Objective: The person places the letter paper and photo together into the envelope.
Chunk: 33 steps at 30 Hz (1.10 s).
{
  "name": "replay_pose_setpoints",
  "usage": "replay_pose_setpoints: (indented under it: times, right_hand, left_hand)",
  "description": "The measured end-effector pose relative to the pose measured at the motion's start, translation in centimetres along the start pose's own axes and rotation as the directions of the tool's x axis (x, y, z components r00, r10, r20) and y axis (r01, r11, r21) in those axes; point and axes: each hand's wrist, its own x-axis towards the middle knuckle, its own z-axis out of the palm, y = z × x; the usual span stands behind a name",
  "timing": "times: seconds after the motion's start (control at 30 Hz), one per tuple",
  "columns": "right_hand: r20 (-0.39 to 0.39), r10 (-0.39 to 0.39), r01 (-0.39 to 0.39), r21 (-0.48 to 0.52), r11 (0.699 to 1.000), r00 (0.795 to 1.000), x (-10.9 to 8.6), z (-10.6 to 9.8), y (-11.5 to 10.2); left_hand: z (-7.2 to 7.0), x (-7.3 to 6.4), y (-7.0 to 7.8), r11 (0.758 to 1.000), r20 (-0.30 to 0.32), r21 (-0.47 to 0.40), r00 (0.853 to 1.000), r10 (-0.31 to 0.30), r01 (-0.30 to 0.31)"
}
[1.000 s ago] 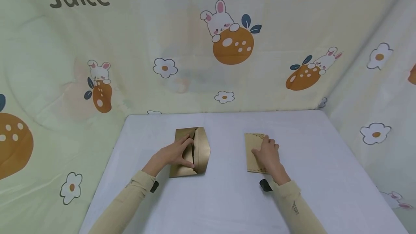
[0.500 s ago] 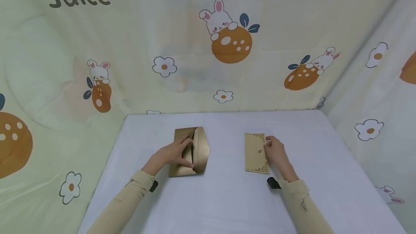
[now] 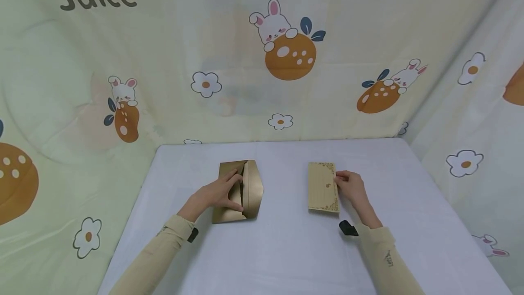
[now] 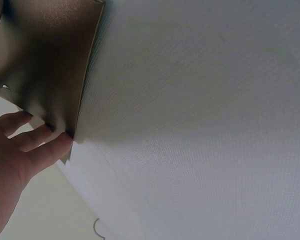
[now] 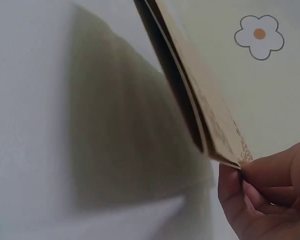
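Observation:
On the left of the table lies a gold envelope [image 3: 255, 195] with its flap spread to the right and its mouth gaping as a dark slit. My left hand [image 3: 219, 193] arches over it, thumb and fingers gripping the pocket at the mouth. In the left wrist view, fingertips [image 4: 50, 150] meet the envelope's edge. To the right, my right hand [image 3: 353, 188] pinches the right edge of a cream folded card [image 3: 321, 190] with brown corner ornaments. The right wrist view shows the card's layers [image 5: 202, 95] tilted above the table, its shadow beneath.
A white cloth covers the table [image 3: 282, 249]. Behind it hangs a pale curtain [image 3: 229, 35] printed with rabbits, oranges and flowers, continuing along both sides. A dark wrist camera [image 3: 348, 228] sits below the right hand, another [image 3: 193, 235] below the left.
My right hand has slid from the top of the card to its right edge, pinched it and raised it off the table. The left hand and envelope stay put.

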Motion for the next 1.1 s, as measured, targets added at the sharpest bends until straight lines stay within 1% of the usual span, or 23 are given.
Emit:
replay_pose_setpoints:
  times: [0.2, 0.3, 0.53, 0.83, 0.97, 1.1]
  right_hand:
    - [-0.015, -0.011, 0.012, 0.066, 0.998, 1.000, 0.2, 0.2, -1.0]
    - [-0.022, -0.028, 0.029, 0.077, 0.997, 0.999, 0.3, 0.6, -1.2]
    - [-0.017, -0.037, 0.038, 0.064, 0.997, 0.999, 0.4, 2.2, -2.1]
    - [-0.002, -0.070, 0.069, 0.104, 0.992, 0.998, 0.5, 4.0, -3.3]
    - [0.002, -0.065, 0.064, 0.121, 0.991, 0.998, 0.6, 4.8, -3.7]
    - [0.012, -0.067, 0.065, 0.116, 0.991, 0.998, 0.6, 5.5, -4.3]
  left_hand:
    - [0.0, -0.1, -0.1, 1.000, 0.001, 0.000, 1.000, -0.001, 0.001]
    - [0.1, 0.0, -0.3, 1.000, 0.003, 0.003, 1.000, 0.001, -0.001]
    - [0.4, 0.0, -0.5, 1.000, 0.001, -0.009, 1.000, 0.001, -0.001]
    - [0.5, 0.1, -0.6, 1.000, -0.003, 0.003, 1.000, -0.002, 0.002]
    - [0.3, 0.1, -0.5, 1.000, -0.006, 0.004, 1.000, 0.001, -0.001]
    - [0.2, 0.1, -0.4, 1.000, -0.007, -0.001, 1.000, 0.001, -0.001]
